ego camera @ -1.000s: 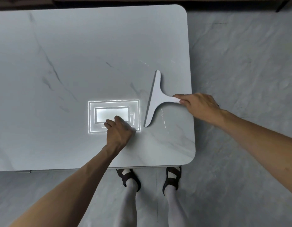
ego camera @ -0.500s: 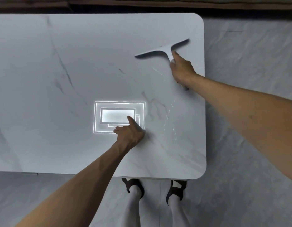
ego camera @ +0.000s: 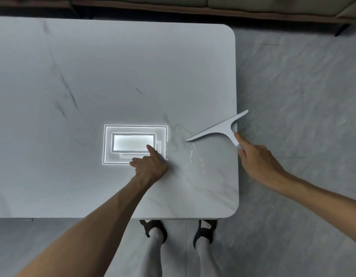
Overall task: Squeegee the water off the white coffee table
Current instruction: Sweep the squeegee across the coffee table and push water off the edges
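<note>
The white marble-patterned coffee table (ego camera: 113,66) fills the upper left of the head view. My right hand (ego camera: 255,160) grips the handle of a white T-shaped squeegee (ego camera: 217,129). Its blade lies slanted across the table's right edge, with the right tip past the edge over the floor. A few thin streaks of water (ego camera: 195,156) glint on the tabletop just below the blade. My left hand (ego camera: 151,164) rests on the table left of the streaks, index finger stretched out, the other fingers curled, holding nothing.
A bright rectangular reflection of a ceiling light (ego camera: 133,144) shines on the tabletop by my left hand. A sofa base (ego camera: 253,9) runs along the far side. Grey tiled floor (ego camera: 303,96) lies to the right. My feet (ego camera: 179,232) stand at the near edge.
My right hand has pulled the squeegee from the far right corner of the table down and rightward to the right edge. My left hand has stayed in place.
</note>
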Tool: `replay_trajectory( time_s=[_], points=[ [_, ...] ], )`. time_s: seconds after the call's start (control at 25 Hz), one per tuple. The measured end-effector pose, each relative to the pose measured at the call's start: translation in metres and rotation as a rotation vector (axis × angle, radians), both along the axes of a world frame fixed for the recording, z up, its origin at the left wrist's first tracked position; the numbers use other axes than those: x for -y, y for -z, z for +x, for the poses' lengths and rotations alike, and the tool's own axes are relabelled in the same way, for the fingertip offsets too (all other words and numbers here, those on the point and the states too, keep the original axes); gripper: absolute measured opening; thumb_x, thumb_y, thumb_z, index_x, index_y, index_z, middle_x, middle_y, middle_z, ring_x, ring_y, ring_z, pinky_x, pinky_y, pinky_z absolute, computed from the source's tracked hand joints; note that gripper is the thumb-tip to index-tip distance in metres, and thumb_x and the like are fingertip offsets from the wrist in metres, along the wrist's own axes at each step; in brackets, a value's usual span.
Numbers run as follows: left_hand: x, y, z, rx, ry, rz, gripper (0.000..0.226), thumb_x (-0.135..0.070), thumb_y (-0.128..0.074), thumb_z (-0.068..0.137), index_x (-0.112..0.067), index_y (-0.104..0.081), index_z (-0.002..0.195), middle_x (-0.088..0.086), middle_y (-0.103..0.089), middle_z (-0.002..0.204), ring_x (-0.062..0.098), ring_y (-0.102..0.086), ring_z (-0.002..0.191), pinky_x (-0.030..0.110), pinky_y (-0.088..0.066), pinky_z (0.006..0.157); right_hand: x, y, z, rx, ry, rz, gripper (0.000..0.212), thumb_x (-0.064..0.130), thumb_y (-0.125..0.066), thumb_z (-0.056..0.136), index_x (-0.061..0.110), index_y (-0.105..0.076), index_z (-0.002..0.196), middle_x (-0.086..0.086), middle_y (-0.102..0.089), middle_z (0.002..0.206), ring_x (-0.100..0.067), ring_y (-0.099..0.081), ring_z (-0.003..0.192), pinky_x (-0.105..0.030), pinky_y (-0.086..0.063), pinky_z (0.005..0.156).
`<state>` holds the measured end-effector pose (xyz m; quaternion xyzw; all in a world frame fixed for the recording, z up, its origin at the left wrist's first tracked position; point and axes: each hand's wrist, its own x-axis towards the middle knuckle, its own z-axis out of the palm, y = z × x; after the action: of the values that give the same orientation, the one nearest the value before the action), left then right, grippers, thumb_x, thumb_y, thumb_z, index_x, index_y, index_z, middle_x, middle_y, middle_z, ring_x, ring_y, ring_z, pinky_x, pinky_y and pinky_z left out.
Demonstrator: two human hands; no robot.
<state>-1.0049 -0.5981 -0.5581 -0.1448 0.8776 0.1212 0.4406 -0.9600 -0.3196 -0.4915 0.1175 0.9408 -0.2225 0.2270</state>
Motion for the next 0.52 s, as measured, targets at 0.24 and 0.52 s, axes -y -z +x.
replay_trajectory(
  time_s=[0.24,0.52],
  points=[
    [0.002,0.016,0.005,-0.027,0.024,-0.024,0.086,-0.04,-0.054,0.087,-0.011,-0.006,0.153,0.038,-0.039,0.138,0.056,-0.034,0.13,0.061,-0.026,0.108,0.007,-0.007,-0.087,-0.025,0.333,-0.018,0.027,0.016,-0.028,0.098,0.018,-0.041,0.122,-0.018,-0.06,0.092,-0.026,-0.053,0.059,-0.026,-0.038,0.049],
    [0.004,0.023,0.009,-0.031,0.044,-0.024,0.091,-0.039,-0.055,0.083,-0.007,-0.005,0.152,0.034,-0.044,0.137,0.058,-0.032,0.13,0.064,-0.021,0.109,0.044,0.004,0.003,0.095,0.152,-0.015,0.05,0.017,-0.029,0.099,0.016,-0.018,0.148,-0.019,-0.062,0.089,-0.028,-0.058,0.068,-0.03,-0.044,0.059]
  ],
)
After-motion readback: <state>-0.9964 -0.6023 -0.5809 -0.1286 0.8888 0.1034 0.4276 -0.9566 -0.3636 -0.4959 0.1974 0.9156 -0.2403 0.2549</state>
